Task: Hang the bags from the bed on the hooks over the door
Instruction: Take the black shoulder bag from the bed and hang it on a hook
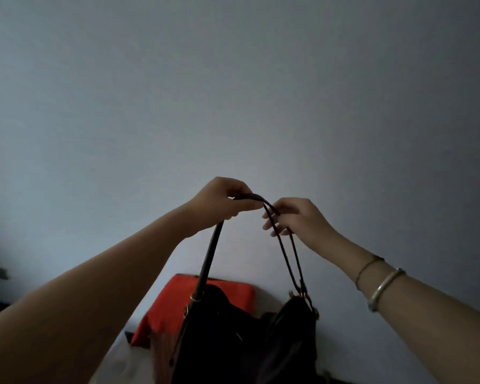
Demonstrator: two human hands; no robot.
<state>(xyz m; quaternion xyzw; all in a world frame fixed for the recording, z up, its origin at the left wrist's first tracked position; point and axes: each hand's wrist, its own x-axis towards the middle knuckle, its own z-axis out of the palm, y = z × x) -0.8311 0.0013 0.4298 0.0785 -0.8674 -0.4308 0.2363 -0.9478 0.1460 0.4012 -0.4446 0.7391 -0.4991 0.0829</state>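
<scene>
A dark handbag [247, 342] hangs in front of me by its thin dark straps [209, 256]. My left hand [219, 203] pinches the top of the straps from the left. My right hand [294, 217] grips the same straps just to the right, fingers curled around them. Both hands are raised above the bed [117, 356]. Behind the handbag a red bag [172, 303] lies on the pale bed surface. No door or hooks are in view.
A plain grey-white wall [233, 92] fills the upper part of the view. A small dark fixture [1, 273] sits low on the wall at the far left. The room is dim.
</scene>
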